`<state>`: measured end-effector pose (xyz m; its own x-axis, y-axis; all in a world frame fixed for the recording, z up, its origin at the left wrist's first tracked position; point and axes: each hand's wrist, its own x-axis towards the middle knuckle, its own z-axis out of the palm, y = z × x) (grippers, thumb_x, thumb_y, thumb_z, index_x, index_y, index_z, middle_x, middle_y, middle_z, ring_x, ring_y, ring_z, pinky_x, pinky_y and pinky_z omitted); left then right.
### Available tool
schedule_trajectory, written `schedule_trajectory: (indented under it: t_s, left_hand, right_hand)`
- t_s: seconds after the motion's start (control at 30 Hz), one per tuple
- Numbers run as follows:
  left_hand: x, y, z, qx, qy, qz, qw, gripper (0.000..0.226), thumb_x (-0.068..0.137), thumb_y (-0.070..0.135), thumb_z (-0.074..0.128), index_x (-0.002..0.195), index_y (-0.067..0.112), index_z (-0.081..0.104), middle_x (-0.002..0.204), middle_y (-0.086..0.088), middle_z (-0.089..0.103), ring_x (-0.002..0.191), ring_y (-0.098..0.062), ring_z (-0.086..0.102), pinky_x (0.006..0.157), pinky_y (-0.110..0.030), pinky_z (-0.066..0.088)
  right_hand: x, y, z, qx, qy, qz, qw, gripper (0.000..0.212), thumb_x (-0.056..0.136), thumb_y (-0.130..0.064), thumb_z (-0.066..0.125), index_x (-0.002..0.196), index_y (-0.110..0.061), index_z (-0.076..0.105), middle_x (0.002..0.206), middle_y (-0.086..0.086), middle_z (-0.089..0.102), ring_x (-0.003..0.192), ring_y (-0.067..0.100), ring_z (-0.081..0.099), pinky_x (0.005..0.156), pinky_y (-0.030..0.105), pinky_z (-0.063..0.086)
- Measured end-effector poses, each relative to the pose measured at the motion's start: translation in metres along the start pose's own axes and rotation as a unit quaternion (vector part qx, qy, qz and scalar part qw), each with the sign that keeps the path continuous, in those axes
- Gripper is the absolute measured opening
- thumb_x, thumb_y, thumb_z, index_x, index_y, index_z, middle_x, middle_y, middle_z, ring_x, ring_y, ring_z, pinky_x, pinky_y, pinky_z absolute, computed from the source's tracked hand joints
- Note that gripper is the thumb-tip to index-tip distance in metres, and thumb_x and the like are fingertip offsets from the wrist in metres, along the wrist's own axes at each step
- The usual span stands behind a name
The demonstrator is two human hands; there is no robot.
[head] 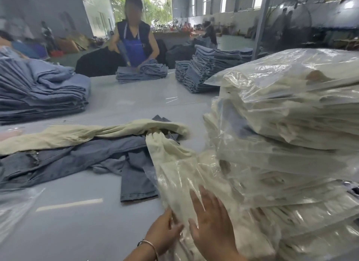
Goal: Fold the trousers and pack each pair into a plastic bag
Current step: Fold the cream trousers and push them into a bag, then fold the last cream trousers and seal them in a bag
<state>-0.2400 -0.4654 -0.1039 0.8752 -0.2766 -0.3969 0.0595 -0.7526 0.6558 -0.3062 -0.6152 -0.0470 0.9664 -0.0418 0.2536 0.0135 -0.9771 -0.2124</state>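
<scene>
A cream pair of trousers in a clear plastic bag lies at the near right of the grey table, leaning against a tall stack of bagged cream trousers. My right hand lies flat on top of the bag with fingers spread. My left hand, with a bangle at the wrist, holds the bag's near left edge; its fingertips are hidden by the plastic. Loose blue trousers lie spread in the middle, with a cream pair draped over them.
Folded blue trousers are stacked at the left, far centre and far right. A person works at the table's far side. Empty clear bags lie at the near left edge.
</scene>
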Motion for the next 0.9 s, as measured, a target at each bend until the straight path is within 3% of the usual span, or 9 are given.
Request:
schedule_trajectory:
  t_s: [0.13,0.23,0.27,0.33,0.4,0.47,0.63,0.8,0.9]
  left_hand:
    - [0.001,0.016,-0.003,-0.046,-0.042,0.042,0.997,0.068,0.073,0.049,0.043,0.14,0.04,0.035,0.122,0.008,0.062,0.106,-0.012,0.061,0.092,-0.026,0.048]
    - [-0.005,-0.007,-0.021,0.02,-0.011,0.015,1.0,0.063,0.087,0.046,0.051,0.146,0.043,0.027,0.106,-0.002,0.058,0.1,-0.021,0.059,0.086,-0.027,0.044]
    - [-0.01,-0.022,-0.03,0.029,0.009,0.001,1.0,0.06,0.09,0.046,0.053,0.145,0.042,0.03,0.104,0.001,0.054,0.098,-0.017,0.057,0.086,-0.025,0.042]
    - [-0.023,-0.055,-0.056,0.014,0.047,-0.02,0.999,0.049,0.092,0.044,0.054,0.139,0.038,0.042,0.104,0.007,0.053,0.094,-0.009,0.054,0.087,-0.019,0.04]
    - [-0.037,-0.089,-0.086,-0.039,0.076,-0.045,0.995,0.034,0.093,0.036,0.057,0.126,0.034,0.055,0.102,0.006,0.058,0.085,-0.008,0.057,0.086,-0.019,0.044]
    - [-0.049,-0.123,-0.118,-0.104,0.109,-0.066,0.986,0.019,0.092,0.027,0.059,0.11,0.031,0.062,0.095,0.002,0.062,0.071,-0.008,0.06,0.078,-0.019,0.048]
    - [-0.064,-0.202,-0.195,-0.204,0.17,-0.106,0.958,0.015,0.091,0.012,0.057,0.094,0.022,0.069,0.079,-0.001,0.066,0.056,-0.006,0.06,0.054,-0.01,0.043]
    - [-0.036,-0.26,-0.286,-0.291,0.237,-0.097,0.922,0.016,0.092,0.005,0.056,0.093,0.013,0.07,0.074,-0.003,0.066,0.052,-0.006,0.056,0.05,-0.012,0.041]
    - [-0.003,-0.282,-0.337,-0.31,0.251,-0.065,0.915,0.016,0.093,0.007,0.055,0.093,0.014,0.069,0.074,-0.003,0.066,0.052,-0.004,0.057,0.05,-0.012,0.041]
  right_hand:
    - [0.012,-0.005,0.026,0.029,-0.107,-0.037,0.993,0.06,0.091,-0.053,0.036,0.145,-0.028,0.04,0.156,0.0,0.028,0.143,0.021,0.022,0.113,0.036,0.012]
    - [0.019,0.007,0.06,-0.016,-0.201,0.0,0.979,0.062,0.098,-0.056,0.019,0.153,-0.034,0.003,0.161,-0.008,-0.005,0.148,0.011,-0.003,0.116,0.038,-0.008]
    - [0.019,0.007,0.068,-0.03,-0.189,0.014,0.981,0.062,0.098,-0.055,0.02,0.154,-0.031,0.007,0.162,-0.006,0.001,0.148,0.012,0.0,0.117,0.038,-0.006]
    - [0.027,-0.008,0.068,-0.021,-0.148,0.069,0.986,0.056,0.093,-0.049,0.031,0.141,-0.022,0.042,0.151,0.007,0.036,0.14,0.022,0.031,0.112,0.044,0.019]
    - [0.037,-0.038,0.065,0.035,-0.076,0.079,0.993,0.025,0.076,-0.027,0.054,0.093,-0.013,0.066,0.099,0.012,0.065,0.094,0.034,0.062,0.079,0.045,0.045]
    - [0.047,-0.077,0.072,0.082,0.018,0.035,0.996,0.022,0.055,-0.011,0.059,0.075,-0.011,0.065,0.08,0.006,0.063,0.07,0.032,0.062,0.063,0.04,0.048]
    - [0.079,-0.193,0.102,0.159,0.046,-0.119,0.979,0.039,0.043,0.004,0.078,0.078,-0.011,0.069,0.087,0.004,0.066,0.077,0.025,0.065,0.07,0.031,0.051]
    - [0.131,-0.301,0.152,0.17,0.006,-0.246,0.954,0.042,0.035,-0.009,0.083,0.072,-0.021,0.069,0.084,-0.006,0.066,0.076,0.012,0.057,0.062,0.022,0.044]
    - [0.182,-0.362,0.168,0.166,0.011,-0.254,0.953,0.033,0.051,-0.014,0.081,0.08,-0.023,0.067,0.086,-0.008,0.064,0.077,0.015,0.062,0.067,0.023,0.048]
